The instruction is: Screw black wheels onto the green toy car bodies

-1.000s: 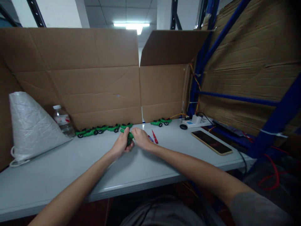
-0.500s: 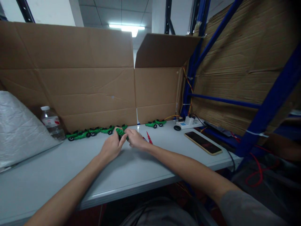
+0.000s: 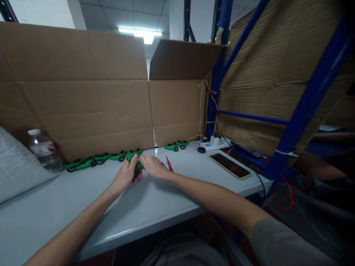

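Note:
A green toy car (image 3: pixel 138 165) is held just above the table, partly covered by my fingers. My left hand (image 3: pixel 127 173) is closed around it, with the thumb on top. My right hand (image 3: pixel 151 166) is closed at the car's right side; its fingertips are partly hidden, and whether it pinches a small part I cannot tell. Behind my hands, several green toy cars (image 3: pixel 80 164) with black wheels stand in a row along the cardboard. More green toy cars (image 3: pixel 176 146) stand to the right. A red pointed tool (image 3: pixel 169 163) lies beside my right wrist.
A water bottle (image 3: pixel 44 151) and a white bag (image 3: pixel 19 166) are at the left. At the right lie a phone (image 3: pixel 230 166), a power strip (image 3: pixel 215 143) and a black round piece (image 3: pixel 201 150). Cardboard (image 3: pixel 105 103) walls the back; a blue frame (image 3: pixel 299 107) stands right, with another person's arm (image 3: pixel 318 166) beyond.
The green toy car has been turned and tilted in my hands, now showing more of its body below the left thumb. The whole view has shifted, so things appear further left.

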`<state>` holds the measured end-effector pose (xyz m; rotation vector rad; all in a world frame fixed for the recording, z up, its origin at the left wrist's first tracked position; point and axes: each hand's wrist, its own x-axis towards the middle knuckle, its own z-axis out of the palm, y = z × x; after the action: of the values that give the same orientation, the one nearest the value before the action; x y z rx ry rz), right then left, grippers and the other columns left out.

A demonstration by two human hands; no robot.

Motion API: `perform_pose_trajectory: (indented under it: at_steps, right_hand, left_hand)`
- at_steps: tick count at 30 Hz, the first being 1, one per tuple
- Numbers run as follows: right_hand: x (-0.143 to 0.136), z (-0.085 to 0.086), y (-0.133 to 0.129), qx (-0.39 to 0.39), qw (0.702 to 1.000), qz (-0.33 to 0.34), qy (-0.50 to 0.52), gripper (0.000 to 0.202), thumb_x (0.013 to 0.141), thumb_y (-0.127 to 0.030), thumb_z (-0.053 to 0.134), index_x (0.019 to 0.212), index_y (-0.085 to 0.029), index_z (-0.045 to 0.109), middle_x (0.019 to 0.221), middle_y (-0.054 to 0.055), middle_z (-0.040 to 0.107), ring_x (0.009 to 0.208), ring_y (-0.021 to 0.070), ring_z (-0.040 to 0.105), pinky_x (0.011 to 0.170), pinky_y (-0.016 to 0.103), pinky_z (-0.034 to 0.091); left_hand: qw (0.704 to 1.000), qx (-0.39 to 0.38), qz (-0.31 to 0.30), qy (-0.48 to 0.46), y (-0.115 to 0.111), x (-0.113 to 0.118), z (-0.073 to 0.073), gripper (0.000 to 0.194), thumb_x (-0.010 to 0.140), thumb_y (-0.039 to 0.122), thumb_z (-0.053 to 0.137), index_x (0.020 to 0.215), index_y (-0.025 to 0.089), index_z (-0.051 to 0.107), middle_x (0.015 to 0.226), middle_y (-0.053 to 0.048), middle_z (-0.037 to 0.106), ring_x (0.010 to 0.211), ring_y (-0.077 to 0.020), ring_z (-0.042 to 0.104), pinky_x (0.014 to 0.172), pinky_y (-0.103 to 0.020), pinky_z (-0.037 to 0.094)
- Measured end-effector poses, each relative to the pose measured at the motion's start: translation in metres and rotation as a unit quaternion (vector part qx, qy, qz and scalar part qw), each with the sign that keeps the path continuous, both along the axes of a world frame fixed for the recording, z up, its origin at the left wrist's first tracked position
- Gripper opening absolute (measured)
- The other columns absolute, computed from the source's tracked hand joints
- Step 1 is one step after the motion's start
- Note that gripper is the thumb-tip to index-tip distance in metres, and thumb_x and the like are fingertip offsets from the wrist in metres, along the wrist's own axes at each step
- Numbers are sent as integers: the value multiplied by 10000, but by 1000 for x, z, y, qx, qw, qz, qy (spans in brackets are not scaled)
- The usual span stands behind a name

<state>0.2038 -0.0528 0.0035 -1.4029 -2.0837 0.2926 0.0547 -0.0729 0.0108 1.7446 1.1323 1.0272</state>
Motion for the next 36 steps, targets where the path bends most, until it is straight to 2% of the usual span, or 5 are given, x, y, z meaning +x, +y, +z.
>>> perform_pose_trajectory:
  at_steps: [10, 16, 23, 31, 36]
  right_hand:
    - [5, 4, -11, 152, 988, 1, -23, 252, 1102, -350, 391, 1047, -209, 593, 795, 63, 693, 690, 202, 614, 611, 277, 297]
    - [4, 2, -3, 79, 990, 32, 108, 229, 1085, -362, 434, 940, -221, 543, 771, 7, 596, 722, 161, 556, 628, 237, 321]
    - [3, -3, 6, -328, 839, 189, 390, 401, 1081, -523, 337, 829, -230, 447, 543, -86, 387, 410, 84, 195, 406, 186, 151]
    - [5, 11, -3, -492, 698, 248, 457, 473, 1031, -591, 420, 724, -236, 362, 492, -122, 254, 405, 69, 107, 360, 174, 115]
    - [-5, 11, -9, -392, 726, 205, 526, 414, 1015, -514, 518, 744, -225, 397, 510, -128, 272, 415, 59, 122, 390, 180, 100]
  left_hand:
    - [955, -209, -110, -177, -2, -5, 11, 506, 969, 670, 464, 856, 185, 548, 602, -13, 591, 399, -88, 410, 364, -162, 249]
    - [999, 51, -12, -5, 0, -8, 7, 576, 984, 721, 374, 857, 187, 551, 556, -14, 571, 418, -147, 484, 426, -240, 340]
    - [878, 310, 121, 344, 7, -23, 1, 546, 1022, 570, 422, 1279, 94, 496, 765, -141, 721, 712, -329, 728, 585, -317, 442]
    - [825, 438, 135, 331, 12, -26, 0, 469, 1026, 576, 393, 1126, 151, 566, 961, -183, 715, 856, -311, 714, 770, -372, 530]
    - [865, 393, 129, 284, 10, -24, 1, 398, 1049, 517, 358, 1144, 163, 515, 925, -146, 707, 797, -290, 711, 706, -350, 510]
